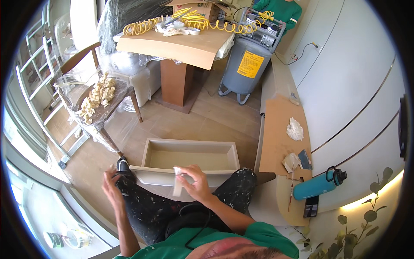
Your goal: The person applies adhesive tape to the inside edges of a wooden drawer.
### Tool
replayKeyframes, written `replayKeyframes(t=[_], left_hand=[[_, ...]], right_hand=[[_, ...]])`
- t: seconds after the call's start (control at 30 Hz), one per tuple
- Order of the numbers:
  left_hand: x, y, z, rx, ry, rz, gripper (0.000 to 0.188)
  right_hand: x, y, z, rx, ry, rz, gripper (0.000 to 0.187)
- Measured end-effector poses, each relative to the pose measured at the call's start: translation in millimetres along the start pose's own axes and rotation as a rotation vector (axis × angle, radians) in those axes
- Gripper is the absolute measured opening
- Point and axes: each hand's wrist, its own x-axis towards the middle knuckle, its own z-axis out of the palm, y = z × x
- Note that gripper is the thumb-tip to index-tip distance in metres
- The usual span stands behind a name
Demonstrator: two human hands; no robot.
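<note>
In the one head-worn view, looking down, a seated person in paint-flecked dark trousers (151, 207) has a shallow beige drawer (189, 160) on the tiled floor (129, 134) just beyond the hands, open side up. Its long axis runs left to right across the front of the person; its long front panel (151, 177) is on the near side, close to the knees. The right hand (195, 183) is the nearer one, over the middle of that panel as seen here, pinching a narrow, pale strip (177, 186) whose length hangs toward the person. The drawer's hollow lies forward of this hand, with the near edge between. The left hand (113, 190) is raised past the drawer's left end, fingers loosely curved; whether it pinches anything small cannot be told. The legs flank the panel, a dark shoe (123, 163) beside its left corner. Farther left stands a plastic-wrapped chair (136, 103) bearing crumpled paper (100, 94); ahead, a cardboard-covered worktop (172, 44) and a grey compressor (233, 71); to the right, a low ledge (269, 194) with a blue bottle (315, 186).
</note>
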Motion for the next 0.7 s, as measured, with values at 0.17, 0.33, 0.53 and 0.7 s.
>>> replayKeyframes(t=[0.17, 0.33, 0.53, 0.7], left_hand=[[26.5, -32.5, -61.7, 0.153, 0.113, 0.098, 0.035], [12.5, -84.1, -113.4, 0.098, 0.202, -0.07, 0.027], [-30.9, -161.9, -136.8, 0.226, 0.17, -0.303, 0.043], [-40.8, -191.7, -146.5, 0.403, 0.168, -0.481, 0.051]], right_hand=[[-29.4, 51.0, -40.0, -0.052, 0.065, 0.217, 0.037], [-61.0, 89.8, -63.0, -0.003, 0.183, 0.364, 0.036], [-90.2, 105.7, -81.5, -0.169, 0.218, 0.372, 0.037], [-106.6, 112.9, -88.1, -0.349, 0.14, 0.303, 0.035]])
